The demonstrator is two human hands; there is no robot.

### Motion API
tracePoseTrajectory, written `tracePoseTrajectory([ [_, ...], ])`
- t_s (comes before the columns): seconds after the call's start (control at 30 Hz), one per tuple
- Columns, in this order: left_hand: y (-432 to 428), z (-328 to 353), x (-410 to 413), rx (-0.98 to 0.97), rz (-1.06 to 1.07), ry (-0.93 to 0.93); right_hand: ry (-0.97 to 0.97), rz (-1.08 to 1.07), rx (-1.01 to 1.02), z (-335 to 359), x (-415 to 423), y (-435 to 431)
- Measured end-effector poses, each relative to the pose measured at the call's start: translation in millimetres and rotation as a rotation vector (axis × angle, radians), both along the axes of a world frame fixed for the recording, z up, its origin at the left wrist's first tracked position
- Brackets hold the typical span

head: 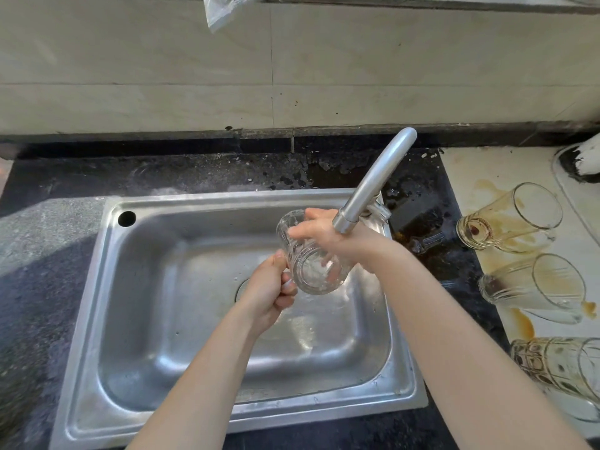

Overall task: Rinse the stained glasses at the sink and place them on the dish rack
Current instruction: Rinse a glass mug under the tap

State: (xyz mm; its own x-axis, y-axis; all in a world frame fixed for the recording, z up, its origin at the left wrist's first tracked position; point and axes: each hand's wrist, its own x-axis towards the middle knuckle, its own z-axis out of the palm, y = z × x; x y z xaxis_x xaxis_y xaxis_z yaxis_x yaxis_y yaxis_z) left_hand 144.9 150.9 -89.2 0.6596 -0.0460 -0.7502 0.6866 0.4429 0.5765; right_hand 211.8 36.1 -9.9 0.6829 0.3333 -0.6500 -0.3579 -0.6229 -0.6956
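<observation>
Sideways over the sink (97, 287), both hands hold the mug (311, 254), base nearest.

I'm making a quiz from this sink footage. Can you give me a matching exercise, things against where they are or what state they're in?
Things:
1. glass mug
2. smooth stained glass
3. patterned glass
4. faucet

States:
A. lying on the counter, nearest the wall
B. arching over the sink
C. held by both hands
D. lying at the right edge, nearest the camera

Pairs: 1-C, 2-A, 3-D, 4-B
</observation>
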Motion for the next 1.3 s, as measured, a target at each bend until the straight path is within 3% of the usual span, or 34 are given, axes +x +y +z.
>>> tracePoseTrajectory([
  [0.07, 3.5, 2.6, 2.1, 0.024, -0.023, -0.05, 0.082, 0.001, 0.161, 2.8, 1.6, -2.4],
  [0.13, 4.1, 5.4, 6.0, 0.171, -0.067, -0.089, 0.097, -0.151, 0.224, -2.7, -2.5, -5.9],
  [0.17, 3.7, 5.5, 8.0, 0.299, -0.109, -0.109, 0.054, -0.179, 0.176, -4.8, -6.8, -5.9],
  [0.23, 3.1, 7.6, 12.4, 0.563, -0.173, -0.147, -0.115, -0.014, -0.132, -11.3, -16.8, -1.1],
  [0.3, 3.1, 12.4, 17.2, 0.684, -0.206, -0.173, -0.231, 0.063, -0.279, -27.4, -22.7, -2.6],
  [0.43, -0.9, 27.0, 28.8, 0.496, -0.209, -0.132, 0.237, -0.304, 0.118, -51.2, -22.0, -18.9],
  [0.53, -11.9, 35.4, 36.0, 0.368, -0.23, -0.207, 0.407, -0.549, 0.378, -64.9, -28.7, -27.5],
  [0.7, -32.6, 37.7, 42.4, 0.36, -0.314, -0.286, 0.478, -0.87, 0.572, -77.5, -38.0, -35.1],
  [0.77, -40.1, 35.9, 43.2, 0.461, -0.319, -0.273, 0.468, -0.863, 0.551, -78.5, -38.4, -37.9],
  [0.9, -52.6, 40.5, 48.0, 0.893, -0.346, -0.284, 0.393, -0.839, 0.419, -71.9, -42.6, -30.3],
  [1.03, -43.5, 49.5, 66.7, 0.949, -0.608, -0.21, 0.109, -0.806, 0.32, -64.9, -50.2, -23.0],
  [1.13, -33.8, 42.7, 70.5, 0.847, -0.467, -0.139, 0.014, -0.747, 0.269, -60.1, -46.7, -24.0],
  [1.3, -54.2, 32.7, 34.3, 0.911, -0.081, -0.383, 0.009, -0.761, 0.279, -57.9, -35.5, -18.7],
])
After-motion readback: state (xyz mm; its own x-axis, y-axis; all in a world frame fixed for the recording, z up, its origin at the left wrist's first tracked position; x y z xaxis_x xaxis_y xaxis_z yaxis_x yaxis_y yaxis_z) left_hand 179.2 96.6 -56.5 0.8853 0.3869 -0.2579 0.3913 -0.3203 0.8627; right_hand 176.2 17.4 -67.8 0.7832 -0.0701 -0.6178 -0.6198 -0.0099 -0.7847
